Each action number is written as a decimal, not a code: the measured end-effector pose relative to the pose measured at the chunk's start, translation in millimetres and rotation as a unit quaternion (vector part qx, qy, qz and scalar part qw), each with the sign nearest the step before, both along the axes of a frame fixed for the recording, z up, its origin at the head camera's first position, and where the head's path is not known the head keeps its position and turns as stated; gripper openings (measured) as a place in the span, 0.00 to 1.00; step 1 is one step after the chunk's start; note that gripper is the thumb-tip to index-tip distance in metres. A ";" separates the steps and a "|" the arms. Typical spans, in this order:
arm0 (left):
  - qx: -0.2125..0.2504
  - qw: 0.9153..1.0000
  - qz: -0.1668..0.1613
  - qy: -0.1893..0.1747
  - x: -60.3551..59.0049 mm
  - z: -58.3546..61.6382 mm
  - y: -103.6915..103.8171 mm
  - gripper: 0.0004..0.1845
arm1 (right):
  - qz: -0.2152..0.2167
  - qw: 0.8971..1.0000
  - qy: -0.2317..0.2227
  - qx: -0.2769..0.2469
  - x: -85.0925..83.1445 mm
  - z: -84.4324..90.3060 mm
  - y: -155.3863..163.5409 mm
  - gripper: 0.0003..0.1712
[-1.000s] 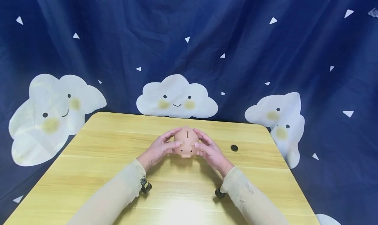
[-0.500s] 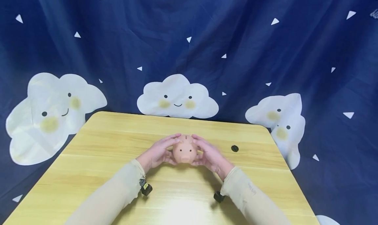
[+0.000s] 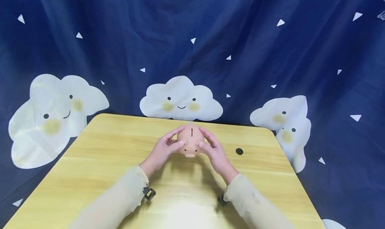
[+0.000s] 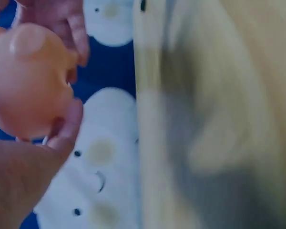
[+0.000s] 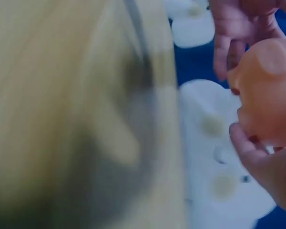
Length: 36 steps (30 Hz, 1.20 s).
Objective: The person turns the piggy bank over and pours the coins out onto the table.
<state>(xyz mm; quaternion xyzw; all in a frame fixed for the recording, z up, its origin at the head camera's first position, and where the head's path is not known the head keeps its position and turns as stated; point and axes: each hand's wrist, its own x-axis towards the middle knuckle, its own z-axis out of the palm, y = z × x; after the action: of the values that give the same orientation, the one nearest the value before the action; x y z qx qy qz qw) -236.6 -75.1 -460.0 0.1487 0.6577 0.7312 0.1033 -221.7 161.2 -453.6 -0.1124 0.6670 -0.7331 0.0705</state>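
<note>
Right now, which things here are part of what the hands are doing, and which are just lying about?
In hand:
piggy bank, held off the table
left hand
right hand

Lying about:
small black round object on the table
cloud-print backdrop

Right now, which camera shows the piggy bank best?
The head view: the whole piggy bank is sharp, coin slot on top, snout toward the camera, held between the left hand and the right hand. Both wrist views show only a blurry close-up of part of it.
</note>
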 end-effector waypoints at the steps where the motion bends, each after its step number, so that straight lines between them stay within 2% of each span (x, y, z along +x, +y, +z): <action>1: 0.002 1.000 0.001 -0.004 0.8 -2.0 0.6 0.33 | -0.001 1.000 -0.004 -0.001 0.8 -1.4 0.0 0.36; 5: 0.014 0.996 -0.010 -0.089 -0.4 -16.4 2.0 0.32 | 0.003 0.995 -0.100 -0.009 -0.4 -11.7 -1.2 0.35; 7: 0.018 0.994 -0.010 -0.111 -1.8 -22.9 2.1 0.33 | 0.007 0.992 -0.123 -0.004 -1.8 -16.4 -1.5 0.36; 12: 0.021 0.993 -0.004 -0.118 -4.3 -29.9 2.9 0.34 | 0.008 0.992 -0.128 -0.008 -5.8 -24.4 -0.6 0.37; 21: 0.015 0.990 -0.001 -0.140 -2.4 -31.4 3.8 0.34 | 0.015 0.989 -0.145 -0.009 -7.8 -31.2 0.1 0.37; 36: 0.018 0.989 -0.008 -0.144 -1.4 -36.0 2.5 0.34 | 0.014 0.989 -0.148 -0.005 -7.4 -34.5 -0.7 0.37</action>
<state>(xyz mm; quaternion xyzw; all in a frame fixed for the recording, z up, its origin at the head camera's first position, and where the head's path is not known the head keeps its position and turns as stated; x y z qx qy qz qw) -238.0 -72.6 -496.0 0.0488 0.6212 0.7562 0.1997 -229.1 160.6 -488.1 -0.0118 0.6440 -0.7440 0.1779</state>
